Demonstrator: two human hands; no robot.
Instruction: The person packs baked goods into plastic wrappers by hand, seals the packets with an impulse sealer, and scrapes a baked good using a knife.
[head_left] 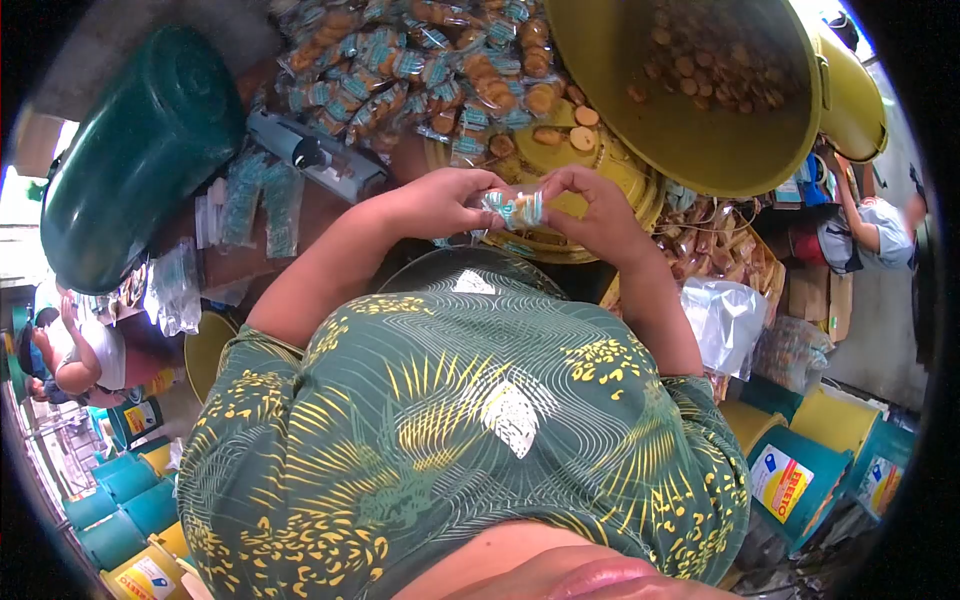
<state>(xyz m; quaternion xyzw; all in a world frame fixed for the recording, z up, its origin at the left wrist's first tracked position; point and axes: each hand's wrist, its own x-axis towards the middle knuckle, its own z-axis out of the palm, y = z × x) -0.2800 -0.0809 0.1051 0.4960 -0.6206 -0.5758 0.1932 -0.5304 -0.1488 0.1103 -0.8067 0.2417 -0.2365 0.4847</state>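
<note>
You held a small clear packet with teal print in front of your waist, just beyond your shirt. Your left hand was pinched on its nine o'clock end, and your right hand was pinched on its three o'clock end, thumb and forefinger. You could not tell whether the packet was sealed.

From the packet, a heap of filled biscuit packets lay at eleven o'clock. Loose round biscuits rested on a yellow lid toward one. A yellow tub at two o'clock held many more. A grey-blue device lay between nine and ten, near flat printed wrappers at nine, with a dark green bin beyond. A clear plastic bag lay at four o'clock, and another person was at three, well apart.
</note>
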